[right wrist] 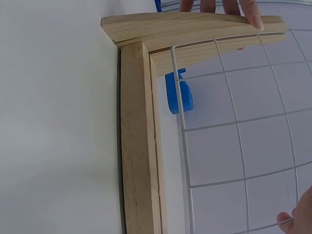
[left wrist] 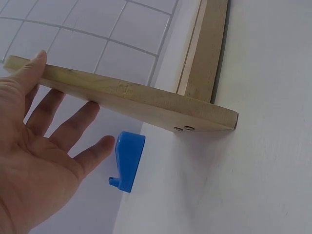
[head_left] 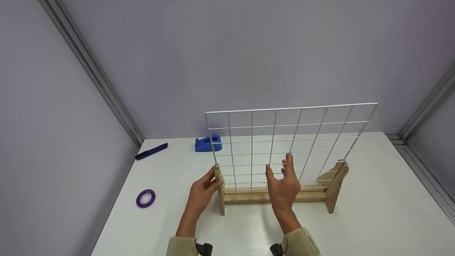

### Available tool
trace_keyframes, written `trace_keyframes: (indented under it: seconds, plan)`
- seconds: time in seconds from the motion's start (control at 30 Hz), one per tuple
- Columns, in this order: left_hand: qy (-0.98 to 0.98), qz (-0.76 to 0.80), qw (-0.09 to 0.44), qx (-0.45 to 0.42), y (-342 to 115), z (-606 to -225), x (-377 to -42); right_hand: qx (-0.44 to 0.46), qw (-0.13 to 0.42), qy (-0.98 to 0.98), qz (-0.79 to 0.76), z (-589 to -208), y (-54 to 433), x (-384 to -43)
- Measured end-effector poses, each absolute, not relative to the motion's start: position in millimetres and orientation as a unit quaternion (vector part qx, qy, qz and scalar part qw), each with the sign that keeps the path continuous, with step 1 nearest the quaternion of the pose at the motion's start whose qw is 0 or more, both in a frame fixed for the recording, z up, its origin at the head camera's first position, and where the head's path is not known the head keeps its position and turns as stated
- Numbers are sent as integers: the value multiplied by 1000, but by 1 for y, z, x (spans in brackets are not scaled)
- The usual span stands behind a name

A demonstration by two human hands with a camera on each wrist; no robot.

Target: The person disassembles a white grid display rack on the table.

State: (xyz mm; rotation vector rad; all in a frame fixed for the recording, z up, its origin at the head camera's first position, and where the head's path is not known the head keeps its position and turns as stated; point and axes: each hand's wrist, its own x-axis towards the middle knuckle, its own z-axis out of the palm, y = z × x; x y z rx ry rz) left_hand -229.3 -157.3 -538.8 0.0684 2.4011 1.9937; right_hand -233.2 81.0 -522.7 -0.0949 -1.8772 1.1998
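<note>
A white wire grid panel (head_left: 251, 145) stands tilted in a wooden stand (head_left: 277, 197) made of a long crossbar and two side pieces. My left hand (head_left: 201, 193) pinches the stand's left side piece near its top. In the left wrist view the thumb lies on the edge of that side piece (left wrist: 126, 90) and fingertips touch its outer face. My right hand (head_left: 283, 188) is at the middle of the grid with thumb and fingers extended. In the right wrist view a fingertip (right wrist: 285, 222) meets a wire of the grid (right wrist: 239, 119); how firmly is unclear.
Behind the grid's left side sits a blue tape dispenser (head_left: 208, 143) on the white table (head_left: 170, 170). A dark blue, flat, elongated object (head_left: 151, 151) lies at the back left, and a purple ring-shaped roll (head_left: 145, 198) nearer on the left. Grey walls (head_left: 227, 64) enclose the table.
</note>
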Motion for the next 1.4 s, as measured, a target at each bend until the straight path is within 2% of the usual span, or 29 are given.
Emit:
trace_keyframes:
  seconds: [1.4]
  plan:
    - [763,646,6,19,-160,-543,-230,-32,459,-751,474,-490,85,-238]
